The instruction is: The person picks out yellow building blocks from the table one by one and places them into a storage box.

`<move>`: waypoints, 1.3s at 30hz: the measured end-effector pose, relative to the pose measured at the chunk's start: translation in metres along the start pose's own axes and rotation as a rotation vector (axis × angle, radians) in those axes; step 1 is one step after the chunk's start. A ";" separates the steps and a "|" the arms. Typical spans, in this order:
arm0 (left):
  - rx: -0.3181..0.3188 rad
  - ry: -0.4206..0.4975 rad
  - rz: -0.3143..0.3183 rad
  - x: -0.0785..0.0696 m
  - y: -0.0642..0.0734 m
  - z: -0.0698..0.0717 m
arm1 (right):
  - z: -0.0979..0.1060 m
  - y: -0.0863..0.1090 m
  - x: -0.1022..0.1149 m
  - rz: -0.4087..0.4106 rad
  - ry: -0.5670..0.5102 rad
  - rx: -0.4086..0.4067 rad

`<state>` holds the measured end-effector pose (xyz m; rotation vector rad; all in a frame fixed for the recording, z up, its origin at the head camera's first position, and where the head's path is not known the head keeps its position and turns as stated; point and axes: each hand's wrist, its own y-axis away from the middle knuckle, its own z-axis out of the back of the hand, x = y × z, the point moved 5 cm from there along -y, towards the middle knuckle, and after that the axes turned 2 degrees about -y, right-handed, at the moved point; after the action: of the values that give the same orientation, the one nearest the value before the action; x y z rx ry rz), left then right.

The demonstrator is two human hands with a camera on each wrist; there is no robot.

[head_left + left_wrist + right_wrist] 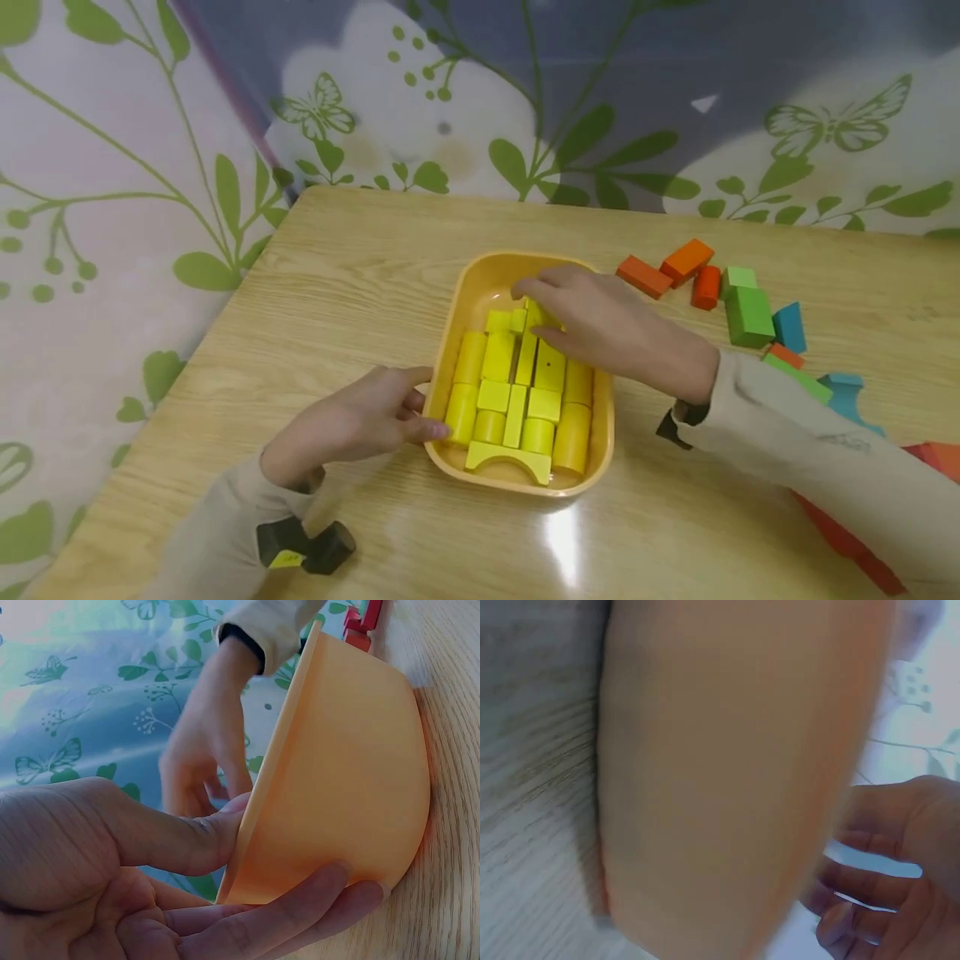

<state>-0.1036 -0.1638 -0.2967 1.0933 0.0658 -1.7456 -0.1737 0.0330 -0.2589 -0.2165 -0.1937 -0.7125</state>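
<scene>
A yellow-orange plastic tub [517, 486] stands on the wooden table with several yellow wooden blocks laid in rows inside. An arch-shaped block [508, 458] lies at the near end; cylinders line both sides. My left hand [375, 417] grips the tub's near left rim, thumb over the edge and fingers along the outer wall, as the left wrist view [225, 847] also shows. Over the far right part of the tub, my right hand [600, 321] has its thumb and fingers around a yellow block [538, 315]. That hand partly covers the block, and the tub wall hides its fingertips in the right wrist view.
Right of the tub lie loose blocks: orange ones [687, 261], a red cylinder [707, 287], green blocks [750, 317], a blue triangle [790, 327] and a blue arch [847, 396]. More red pieces [843, 533] show beside the right sleeve. A leaf-patterned wall [465, 108] borders the table.
</scene>
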 end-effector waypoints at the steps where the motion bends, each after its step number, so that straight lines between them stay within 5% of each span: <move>1: 0.001 0.002 -0.002 0.000 0.000 -0.001 | -0.004 -0.004 0.000 0.007 0.015 0.007; 6: -0.006 -0.015 0.034 0.003 -0.001 -0.002 | -0.013 -0.011 -0.003 0.056 0.066 -0.008; 12: -0.005 -0.037 0.041 0.003 -0.001 0.001 | -0.005 -0.008 -0.015 -0.014 0.041 -0.030; 22: -0.003 -0.020 0.027 0.001 0.000 0.000 | -0.018 -0.013 -0.024 -0.023 -0.025 0.158; 31: -0.003 -0.024 0.040 0.002 0.001 0.000 | -0.028 -0.014 -0.019 0.049 -0.001 0.120; 39: -0.006 -0.030 0.070 0.002 0.000 0.000 | -0.029 -0.017 -0.020 0.000 0.027 0.076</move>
<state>-0.1031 -0.1650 -0.2980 1.0524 0.0140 -1.6974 -0.1967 0.0254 -0.2892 -0.1340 -0.1949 -0.7067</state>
